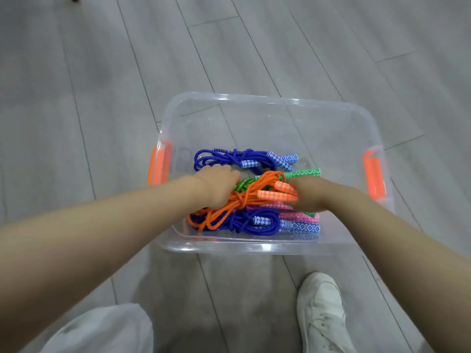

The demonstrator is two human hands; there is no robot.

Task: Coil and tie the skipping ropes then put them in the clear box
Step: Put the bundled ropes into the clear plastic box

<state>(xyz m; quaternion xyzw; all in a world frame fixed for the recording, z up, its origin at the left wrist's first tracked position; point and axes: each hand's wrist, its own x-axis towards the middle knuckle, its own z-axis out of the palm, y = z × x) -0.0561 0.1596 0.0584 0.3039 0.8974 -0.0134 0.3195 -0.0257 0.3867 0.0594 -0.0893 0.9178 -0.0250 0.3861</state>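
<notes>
Now both hands reach down into the clear box point(267, 99). The left hand point(219, 186) curls its fingers around the looped end of the orange skipping rope point(237, 200), while the right hand point(309, 196) grips the same bundle at its checkered orange handles point(277, 192). This tied coil sits on top of other bundles: a blue rope point(224, 157) farther back, another blue rope point(254, 221) nearer, plus green and pink handles beneath. The box stands on grey floorboards point(102, 85), orange latches point(373, 171) at its ends. A white shoe point(321, 312) shows nearby.
</notes>
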